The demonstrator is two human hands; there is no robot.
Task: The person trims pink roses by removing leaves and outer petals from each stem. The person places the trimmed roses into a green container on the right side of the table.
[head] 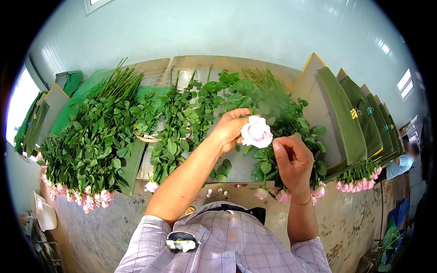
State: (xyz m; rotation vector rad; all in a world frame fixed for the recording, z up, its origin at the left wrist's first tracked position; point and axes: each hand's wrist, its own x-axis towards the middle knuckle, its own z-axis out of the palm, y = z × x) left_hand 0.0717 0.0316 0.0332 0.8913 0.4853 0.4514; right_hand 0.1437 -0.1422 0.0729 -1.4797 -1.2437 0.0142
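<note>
My left hand (233, 129) grips a rose just below its pale pink bloom (256, 132), which faces up towards me; its leafy stem points away over the table. Close to the right side of that bloom is my right hand (294, 160), fingers curled and thumb near the index fingertip; whether a petal is pinched there cannot be made out. Under and beyond my hands, leafy rose stems (172, 136) lie in rows on the metal table (235, 170). Another group of roses (290, 119) lies to the right, its pink heads over the near edge.
A big pile of roses (88, 146) lies on green netting (61, 119) at the left. Upright boards with green cloth (341, 116) and clips stand at the right, near more pink roses (355, 186). Petals (209, 193) lie on the floor. Far right, a person (401, 164) is partly visible.
</note>
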